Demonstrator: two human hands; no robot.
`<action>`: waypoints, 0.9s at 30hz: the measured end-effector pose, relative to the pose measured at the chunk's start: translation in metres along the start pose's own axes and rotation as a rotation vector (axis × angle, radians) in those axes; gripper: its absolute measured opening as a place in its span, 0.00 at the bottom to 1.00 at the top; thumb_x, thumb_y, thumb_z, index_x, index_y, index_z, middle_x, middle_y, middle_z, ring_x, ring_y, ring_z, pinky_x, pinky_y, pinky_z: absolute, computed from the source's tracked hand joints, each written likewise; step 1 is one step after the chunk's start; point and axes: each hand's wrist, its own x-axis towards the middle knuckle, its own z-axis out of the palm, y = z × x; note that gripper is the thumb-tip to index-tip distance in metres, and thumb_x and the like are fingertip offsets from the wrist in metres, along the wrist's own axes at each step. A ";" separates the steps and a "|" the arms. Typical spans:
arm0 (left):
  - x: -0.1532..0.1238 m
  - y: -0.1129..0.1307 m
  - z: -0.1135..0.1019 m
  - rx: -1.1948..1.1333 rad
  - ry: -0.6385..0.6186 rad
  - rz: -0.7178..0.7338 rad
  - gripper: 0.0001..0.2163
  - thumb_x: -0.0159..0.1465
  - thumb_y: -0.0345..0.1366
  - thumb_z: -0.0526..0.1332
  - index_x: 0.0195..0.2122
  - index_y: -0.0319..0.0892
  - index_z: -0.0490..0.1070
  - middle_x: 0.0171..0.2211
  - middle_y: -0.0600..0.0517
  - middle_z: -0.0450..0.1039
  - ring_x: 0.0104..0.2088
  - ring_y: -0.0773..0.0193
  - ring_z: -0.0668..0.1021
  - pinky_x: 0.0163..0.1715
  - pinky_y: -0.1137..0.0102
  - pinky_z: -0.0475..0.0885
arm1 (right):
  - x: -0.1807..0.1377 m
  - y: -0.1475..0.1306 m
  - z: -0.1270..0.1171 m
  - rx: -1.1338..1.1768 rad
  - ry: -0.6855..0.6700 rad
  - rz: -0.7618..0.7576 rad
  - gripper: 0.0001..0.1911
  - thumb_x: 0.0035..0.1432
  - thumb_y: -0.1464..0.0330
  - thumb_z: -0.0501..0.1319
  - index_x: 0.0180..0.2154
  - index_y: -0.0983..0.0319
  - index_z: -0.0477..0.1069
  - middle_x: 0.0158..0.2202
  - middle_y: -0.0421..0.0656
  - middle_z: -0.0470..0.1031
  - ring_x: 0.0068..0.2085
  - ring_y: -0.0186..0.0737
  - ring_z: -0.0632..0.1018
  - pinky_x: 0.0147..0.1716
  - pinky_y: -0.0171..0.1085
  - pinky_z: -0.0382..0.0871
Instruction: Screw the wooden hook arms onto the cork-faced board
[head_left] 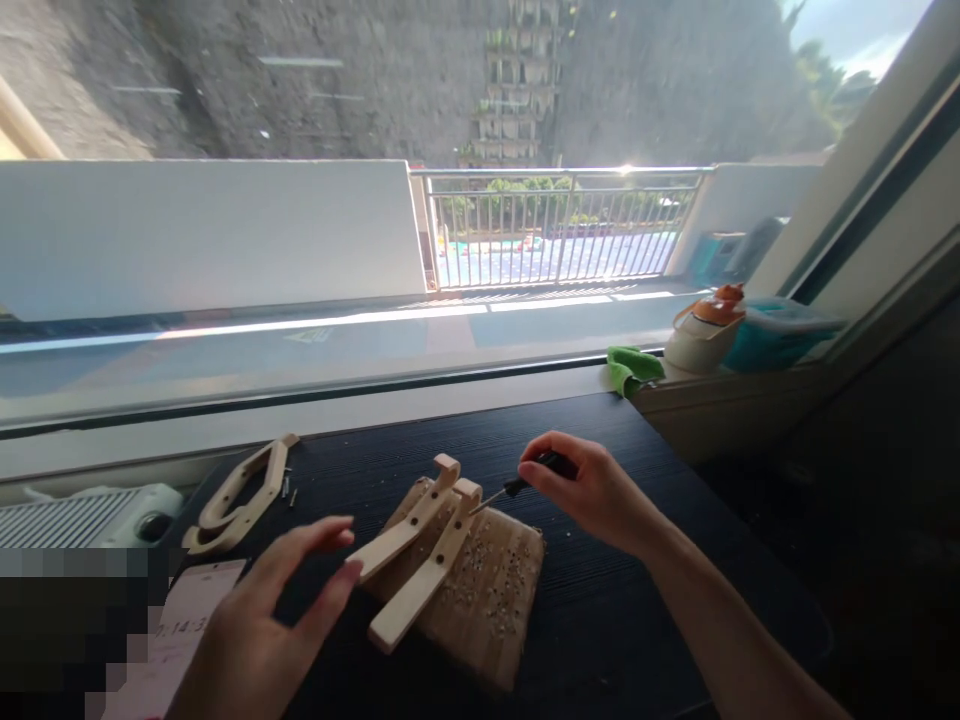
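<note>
My right hand (577, 485) is closed around the black handle of a screwdriver (514, 487). The screwdriver's thin shaft slants down left, its tip close to the hooked end of a pale wooden bar (420, 590). Beside that bar lies a second hooked wooden bar (401, 537); dark round spots show on both. They rest across a thick wooden board (510, 570) strewn with small pits or chips. My left hand (281, 590) is open, thumb and fingers apart, with the thumb tip by the near end of the second bar; whether they touch I cannot tell.
A pale angular wooden frame (259, 490) lies at the table's left, with several screws (289, 488) beside it. A phone-like screen (202, 590) sits nearer. A green cloth (634, 368), a cream jug (701, 340) and a teal container (780, 335) stand by the window. The black table (622, 620) ends at right.
</note>
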 end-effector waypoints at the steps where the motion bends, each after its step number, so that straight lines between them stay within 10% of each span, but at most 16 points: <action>1: 0.022 0.009 0.003 0.032 -0.099 0.096 0.18 0.54 0.49 0.61 0.44 0.50 0.71 0.41 0.51 0.76 0.44 0.54 0.77 0.48 0.60 0.70 | -0.004 0.005 0.001 0.030 0.030 0.016 0.13 0.57 0.60 0.57 0.34 0.63 0.71 0.24 0.38 0.69 0.24 0.30 0.65 0.23 0.31 0.57; 4: 0.080 0.040 0.027 0.082 -0.524 0.374 0.21 0.58 0.36 0.55 0.54 0.44 0.66 0.54 0.47 0.69 0.55 0.57 0.69 0.57 0.60 0.60 | -0.013 0.015 0.001 0.083 0.081 0.034 0.13 0.56 0.60 0.57 0.33 0.63 0.71 0.26 0.39 0.69 0.26 0.32 0.67 0.25 0.31 0.60; 8: 0.108 0.071 0.060 0.106 -0.759 0.480 0.17 0.52 0.33 0.58 0.43 0.49 0.75 0.49 0.52 0.74 0.49 0.62 0.74 0.49 0.72 0.67 | -0.026 0.024 -0.006 0.070 0.113 0.072 0.13 0.56 0.58 0.57 0.33 0.62 0.70 0.25 0.39 0.69 0.26 0.34 0.68 0.24 0.33 0.61; 16: 0.059 0.058 0.023 0.349 -0.574 0.091 0.13 0.56 0.48 0.56 0.31 0.47 0.75 0.26 0.49 0.76 0.31 0.53 0.78 0.34 0.63 0.68 | -0.029 0.034 -0.008 0.178 0.226 0.105 0.14 0.54 0.57 0.59 0.33 0.62 0.66 0.22 0.37 0.64 0.23 0.32 0.65 0.21 0.32 0.59; 20: 0.044 0.046 0.011 0.176 -0.620 -0.001 0.21 0.55 0.50 0.58 0.47 0.47 0.72 0.37 0.49 0.78 0.36 0.55 0.79 0.34 0.66 0.70 | -0.009 0.010 0.010 0.072 0.128 -0.048 0.12 0.57 0.59 0.56 0.33 0.62 0.68 0.24 0.38 0.65 0.25 0.32 0.66 0.24 0.32 0.60; 27: 0.048 0.024 0.024 -0.173 -0.569 0.002 0.19 0.60 0.49 0.54 0.44 0.45 0.73 0.45 0.49 0.76 0.46 0.58 0.76 0.46 0.66 0.70 | 0.036 -0.039 0.023 -0.305 -0.121 -0.272 0.08 0.55 0.63 0.58 0.34 0.60 0.72 0.23 0.36 0.69 0.24 0.30 0.66 0.26 0.32 0.56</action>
